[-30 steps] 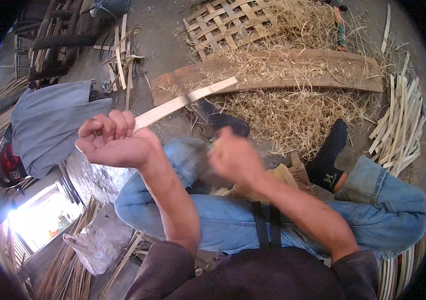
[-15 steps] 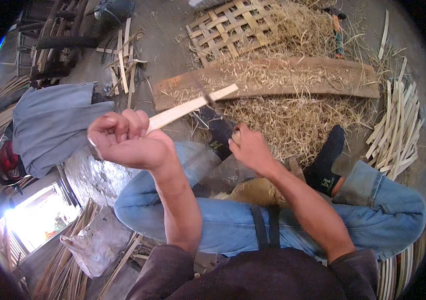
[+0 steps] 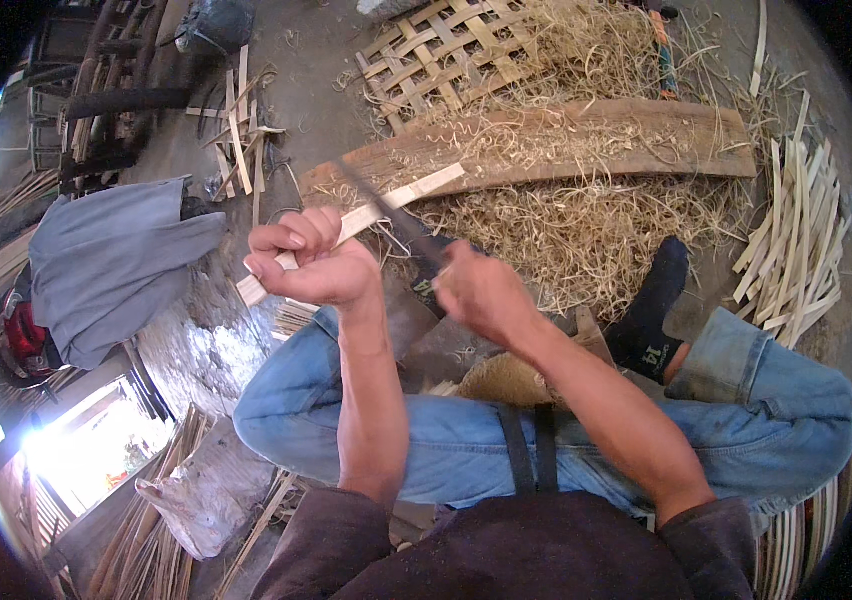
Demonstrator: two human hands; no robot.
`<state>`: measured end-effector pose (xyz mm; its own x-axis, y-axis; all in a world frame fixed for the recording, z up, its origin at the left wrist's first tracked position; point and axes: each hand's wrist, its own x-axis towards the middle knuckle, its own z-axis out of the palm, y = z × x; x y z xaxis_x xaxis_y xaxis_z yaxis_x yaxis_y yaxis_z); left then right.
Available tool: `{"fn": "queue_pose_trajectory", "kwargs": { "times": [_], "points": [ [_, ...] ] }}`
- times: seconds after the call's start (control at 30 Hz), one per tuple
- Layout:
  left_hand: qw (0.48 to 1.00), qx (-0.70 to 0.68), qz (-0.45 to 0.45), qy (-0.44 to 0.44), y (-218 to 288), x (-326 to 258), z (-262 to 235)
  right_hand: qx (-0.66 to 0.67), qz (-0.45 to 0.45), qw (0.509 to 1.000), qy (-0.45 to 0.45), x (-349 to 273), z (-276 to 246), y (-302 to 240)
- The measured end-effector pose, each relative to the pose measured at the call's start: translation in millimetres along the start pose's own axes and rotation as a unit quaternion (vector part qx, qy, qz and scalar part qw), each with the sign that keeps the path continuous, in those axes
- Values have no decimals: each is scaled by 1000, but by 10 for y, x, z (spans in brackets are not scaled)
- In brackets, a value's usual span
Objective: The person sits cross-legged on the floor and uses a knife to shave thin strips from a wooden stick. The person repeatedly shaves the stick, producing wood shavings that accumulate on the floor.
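Note:
My left hand is closed around a pale bamboo strip that points up and to the right. My right hand grips the handle of a dark knife whose blade lies across the strip partway along it, pointing up and left. Both hands are held above my knees, in blue jeans, over a heap of bamboo shavings.
A long wooden plank lies across the shavings, with a woven bamboo mat beyond it. Cut bamboo strips are piled at the right and more at upper left. A grey cloth lies at the left. My foot in a dark sock rests by the shavings.
My right hand has moved up and away from my body, carrying the knife along the strip toward its far end. The left hand has kept its hold, shifting slightly right.

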<state>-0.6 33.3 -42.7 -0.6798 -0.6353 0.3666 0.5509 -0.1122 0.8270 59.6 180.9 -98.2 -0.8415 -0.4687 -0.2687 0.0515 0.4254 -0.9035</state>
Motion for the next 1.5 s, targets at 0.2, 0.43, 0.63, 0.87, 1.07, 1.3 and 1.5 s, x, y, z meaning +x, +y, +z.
{"fn": "queue_pose_trajectory", "kwargs": {
  "times": [0.2, 0.43, 0.63, 0.87, 1.07, 1.3, 1.5],
  "points": [
    [999, -5, 5, -52, -14, -10, -57, 10, -38, 999, 9, 28, -60, -131],
    [995, -26, 12, -100, -55, 9, -9, 16, 12, 1000, -3, 83, -59, -14],
    [991, -28, -3, -131, 26, -15, -169, 45, 103, 994, -7, 114, -19, 141],
    [992, -22, 4, -126, 14, 79, -191, -17, 127, 992, 2, 258, -2, 674],
    [993, 11, 19, -114, -8, 13, -150, -6, 86, 996, -37, 246, -57, 440],
    [990, -8, -5, -139, -48, 62, -267, 24, 73, 996, -42, 262, -73, 338],
    [990, -5, -18, -142, -7, 147, -351, 41, 71, 996, -33, 222, -47, 305]
  ]
}}
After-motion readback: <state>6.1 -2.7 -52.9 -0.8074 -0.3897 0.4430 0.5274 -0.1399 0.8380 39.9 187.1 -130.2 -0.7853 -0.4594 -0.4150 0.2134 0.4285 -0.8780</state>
